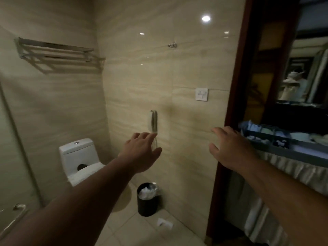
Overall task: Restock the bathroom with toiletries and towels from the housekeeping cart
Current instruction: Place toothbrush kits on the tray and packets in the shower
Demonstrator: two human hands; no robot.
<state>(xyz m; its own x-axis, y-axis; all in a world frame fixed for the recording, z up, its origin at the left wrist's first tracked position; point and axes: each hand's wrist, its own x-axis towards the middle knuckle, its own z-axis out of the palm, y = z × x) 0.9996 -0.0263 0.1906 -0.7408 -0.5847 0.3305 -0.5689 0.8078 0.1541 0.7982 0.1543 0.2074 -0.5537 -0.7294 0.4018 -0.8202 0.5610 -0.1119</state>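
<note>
Ahead, tiled wall (138, 82), cart (291, 151) at right.

Glossy beige wall tiles (186, 68), metal towel rack (58, 55), glossy white ceramic toilet (78, 153), dark wooden doorframe (236, 86).

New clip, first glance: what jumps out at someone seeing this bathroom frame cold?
Two bare arms stretch forward mid-frame, the left grip open before the tiled wall, the right grip open toward the housekeeping cart at right. High on the left wall, the metal towel rack holds no towels. A black bin stuffed with white waste stands on the floor below.
</note>
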